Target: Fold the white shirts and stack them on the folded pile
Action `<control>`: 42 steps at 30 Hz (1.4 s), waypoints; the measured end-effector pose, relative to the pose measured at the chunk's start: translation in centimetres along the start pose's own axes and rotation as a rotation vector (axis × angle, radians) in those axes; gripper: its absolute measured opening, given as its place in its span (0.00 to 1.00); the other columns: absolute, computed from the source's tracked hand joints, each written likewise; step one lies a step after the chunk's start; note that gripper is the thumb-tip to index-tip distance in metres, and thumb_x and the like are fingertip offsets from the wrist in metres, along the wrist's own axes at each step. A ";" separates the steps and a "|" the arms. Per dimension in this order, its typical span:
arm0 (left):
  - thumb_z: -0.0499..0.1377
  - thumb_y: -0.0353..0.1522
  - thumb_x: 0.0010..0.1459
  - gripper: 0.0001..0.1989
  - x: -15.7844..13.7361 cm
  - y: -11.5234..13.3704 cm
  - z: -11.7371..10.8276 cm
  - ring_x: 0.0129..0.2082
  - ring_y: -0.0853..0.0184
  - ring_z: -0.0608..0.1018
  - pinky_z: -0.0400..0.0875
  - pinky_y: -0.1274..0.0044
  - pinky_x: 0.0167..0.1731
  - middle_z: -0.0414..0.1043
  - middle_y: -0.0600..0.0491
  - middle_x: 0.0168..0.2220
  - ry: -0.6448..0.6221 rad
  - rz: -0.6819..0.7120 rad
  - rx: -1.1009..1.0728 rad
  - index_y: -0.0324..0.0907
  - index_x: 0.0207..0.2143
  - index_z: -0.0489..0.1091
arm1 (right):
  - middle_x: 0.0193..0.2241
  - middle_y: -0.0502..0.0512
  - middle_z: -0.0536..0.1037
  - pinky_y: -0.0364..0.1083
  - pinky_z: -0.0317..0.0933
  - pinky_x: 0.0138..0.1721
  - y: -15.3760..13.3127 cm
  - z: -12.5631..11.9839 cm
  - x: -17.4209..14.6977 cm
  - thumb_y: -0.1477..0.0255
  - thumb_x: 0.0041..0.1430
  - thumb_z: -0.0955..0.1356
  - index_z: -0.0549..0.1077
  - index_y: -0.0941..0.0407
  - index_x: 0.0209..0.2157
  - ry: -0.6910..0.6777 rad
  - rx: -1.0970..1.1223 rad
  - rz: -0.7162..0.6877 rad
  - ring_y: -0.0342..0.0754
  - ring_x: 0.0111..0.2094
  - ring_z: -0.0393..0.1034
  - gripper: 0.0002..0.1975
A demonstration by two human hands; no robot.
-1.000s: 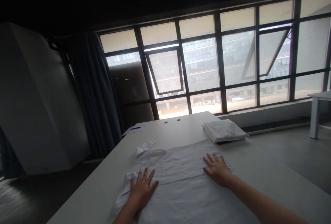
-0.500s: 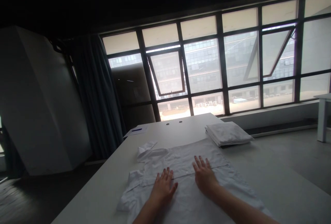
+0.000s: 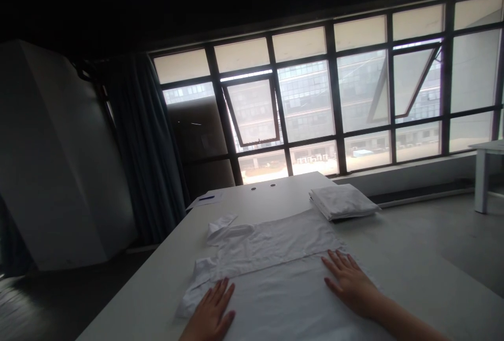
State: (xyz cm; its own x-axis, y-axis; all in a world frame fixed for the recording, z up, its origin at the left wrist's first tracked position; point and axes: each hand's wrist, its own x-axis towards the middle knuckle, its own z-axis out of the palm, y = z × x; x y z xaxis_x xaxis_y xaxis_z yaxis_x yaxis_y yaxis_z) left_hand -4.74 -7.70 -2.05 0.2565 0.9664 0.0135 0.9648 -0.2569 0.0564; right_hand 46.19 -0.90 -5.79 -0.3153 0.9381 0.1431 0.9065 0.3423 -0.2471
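Head view shows the person's left hand (image 3: 211,312) and right hand (image 3: 352,284) flat, unclenched, on a white shirt (image 3: 277,291) spread across the table (image 3: 149,294); the shirt's near part is cut off below.

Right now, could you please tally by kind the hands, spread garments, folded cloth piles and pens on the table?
Left hand and right hand: 2
Spread white garment: 1
Folded white cloth pile: 1
Pen: 1
Total: 5

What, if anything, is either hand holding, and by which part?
Nothing is held: the left hand and the right hand both lie open, palm down, on the white garment.
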 end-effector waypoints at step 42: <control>0.55 0.49 0.65 0.20 2.7 3.4 -7.2 0.28 0.67 0.72 0.65 0.76 0.31 0.72 0.56 0.27 0.162 -0.045 -0.324 0.44 0.31 0.71 | 0.64 0.61 0.69 0.64 0.44 0.68 -0.1 -1.1 6.1 0.65 0.64 0.61 0.75 0.52 0.57 0.165 -0.051 0.069 0.60 0.66 0.59 0.22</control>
State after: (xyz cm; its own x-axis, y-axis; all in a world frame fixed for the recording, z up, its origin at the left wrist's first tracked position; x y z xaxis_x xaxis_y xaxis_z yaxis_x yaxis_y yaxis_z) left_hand -1.16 -5.98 5.41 0.1770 0.9710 0.1607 0.8997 -0.2258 0.3736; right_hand 44.47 4.70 -3.86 -0.2056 0.9366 0.2838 0.9387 0.2707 -0.2135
